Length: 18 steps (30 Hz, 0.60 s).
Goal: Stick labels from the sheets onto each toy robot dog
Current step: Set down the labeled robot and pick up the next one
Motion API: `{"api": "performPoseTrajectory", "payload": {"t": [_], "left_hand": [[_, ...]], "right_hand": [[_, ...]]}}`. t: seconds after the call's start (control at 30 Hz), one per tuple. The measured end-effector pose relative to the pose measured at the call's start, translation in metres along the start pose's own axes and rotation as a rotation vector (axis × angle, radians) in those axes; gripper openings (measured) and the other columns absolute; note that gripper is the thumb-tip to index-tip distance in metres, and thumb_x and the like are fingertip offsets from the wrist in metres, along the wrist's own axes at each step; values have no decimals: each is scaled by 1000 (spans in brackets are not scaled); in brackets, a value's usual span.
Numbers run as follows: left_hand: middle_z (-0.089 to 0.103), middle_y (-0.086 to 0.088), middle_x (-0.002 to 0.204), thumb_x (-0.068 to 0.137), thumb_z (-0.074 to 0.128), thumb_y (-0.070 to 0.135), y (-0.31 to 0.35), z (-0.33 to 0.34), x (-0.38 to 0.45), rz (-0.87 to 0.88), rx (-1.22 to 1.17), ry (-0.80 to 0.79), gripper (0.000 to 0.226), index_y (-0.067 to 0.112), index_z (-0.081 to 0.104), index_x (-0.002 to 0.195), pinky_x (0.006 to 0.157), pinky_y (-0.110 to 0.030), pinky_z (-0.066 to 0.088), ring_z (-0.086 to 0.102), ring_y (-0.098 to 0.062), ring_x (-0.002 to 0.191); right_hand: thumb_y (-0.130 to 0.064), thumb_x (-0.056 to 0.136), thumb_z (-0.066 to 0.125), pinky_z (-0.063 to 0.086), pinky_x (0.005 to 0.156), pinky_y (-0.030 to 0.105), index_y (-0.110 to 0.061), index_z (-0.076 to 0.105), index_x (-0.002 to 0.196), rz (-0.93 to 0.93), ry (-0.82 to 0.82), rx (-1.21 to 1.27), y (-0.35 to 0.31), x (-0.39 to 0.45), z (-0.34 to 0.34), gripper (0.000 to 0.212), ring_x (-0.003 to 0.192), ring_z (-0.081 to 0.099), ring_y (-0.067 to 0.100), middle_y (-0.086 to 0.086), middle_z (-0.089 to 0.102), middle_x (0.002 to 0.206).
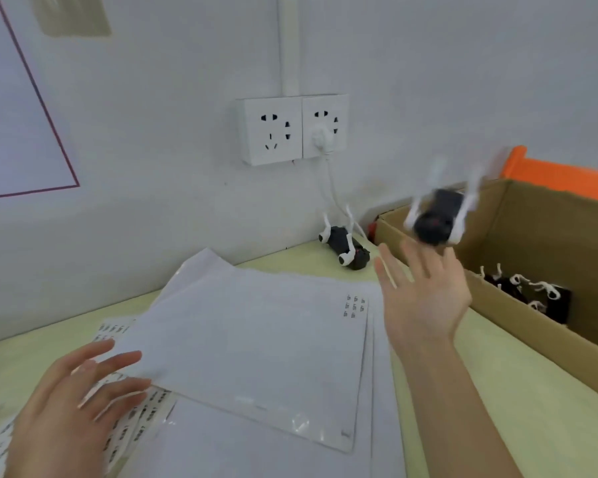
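Observation:
A black toy robot dog (437,219) with white legs is blurred in the air, legs up, just beyond the fingertips of my right hand (420,298), which is spread open and holds nothing. Another toy dog (346,246) lies on its side by the wall. Several more dogs (532,294) lie inside the cardboard box (497,315). A stack of label sheets (256,346) covers the table's middle, with a few labels left at the top sheet's far right corner. My left hand (73,401) hovers open over a printed label sheet (132,422) at the left.
Two white wall sockets (290,129) sit above the table, a plug and cable hanging from the right one. An orange bin (549,174) stands behind the box. The yellow-green table (497,408) shows at the right.

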<state>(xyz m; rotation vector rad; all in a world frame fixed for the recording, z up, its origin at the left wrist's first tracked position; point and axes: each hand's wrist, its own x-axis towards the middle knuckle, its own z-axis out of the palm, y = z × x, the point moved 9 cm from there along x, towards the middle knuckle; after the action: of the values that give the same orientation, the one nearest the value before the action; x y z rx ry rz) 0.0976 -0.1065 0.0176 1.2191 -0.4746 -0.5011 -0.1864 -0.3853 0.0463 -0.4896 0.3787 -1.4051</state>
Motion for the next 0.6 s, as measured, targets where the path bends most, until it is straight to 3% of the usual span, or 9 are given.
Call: {"api": "performPoseTrajectory", "payload": {"t": [0.07, 0.17, 0.23, 0.33, 0.43, 0.6], "left_hand": [[75, -6, 74, 105, 33, 7, -1, 2, 2, -32, 6, -8, 31, 13, 61, 93, 48, -26, 56, 67, -21, 48], [74, -8, 70, 102, 33, 0, -2, 1, 0, -61, 31, -21, 38, 13, 65, 85, 45, -22, 53, 65, -21, 45], [73, -12, 72, 100, 36, -2, 0, 2, -1, -51, 64, -13, 45, 13, 71, 78, 48, -20, 53, 66, -22, 49], [72, -22, 78, 100, 42, -2, 1, 2, -2, 0, 146, 15, 35, 8, 72, 83, 55, -26, 56, 66, -26, 56], [73, -17, 77, 99, 47, -5, -5, 2, 1, 39, 330, 26, 41, 18, 75, 79, 66, -39, 54, 68, -27, 63], [73, -2, 74, 95, 51, -6, -7, 9, 0, 70, 610, -1, 48, 32, 72, 75, 66, -29, 57, 69, -16, 68]], "right_hand": [[-34, 99, 42, 52, 80, 35, -9, 70, 112, 12, -142, -383, 5, -2, 11, 40, 99, 73, 28, 4, 73, 117], [-23, 101, 47, 43, 61, 28, -6, 76, 84, 189, -399, -936, 50, -21, 23, 38, 71, 73, 23, 8, 78, 90], [-22, 99, 54, 42, 53, 23, -11, 77, 77, 237, -430, -1151, 67, -28, 20, 34, 59, 67, 17, 3, 77, 79], [-22, 97, 57, 42, 44, 17, -14, 76, 73, 194, -334, -1256, 68, -22, 12, 32, 50, 60, 12, 0, 73, 69], [-22, 96, 57, 42, 44, 18, -16, 74, 68, 108, -253, -1344, 67, -17, 8, 33, 44, 55, 7, -2, 68, 59], [-23, 96, 55, 37, 43, 20, -15, 71, 65, -20, -277, -1550, 78, -21, 19, 36, 45, 50, 8, -11, 64, 54]]}}
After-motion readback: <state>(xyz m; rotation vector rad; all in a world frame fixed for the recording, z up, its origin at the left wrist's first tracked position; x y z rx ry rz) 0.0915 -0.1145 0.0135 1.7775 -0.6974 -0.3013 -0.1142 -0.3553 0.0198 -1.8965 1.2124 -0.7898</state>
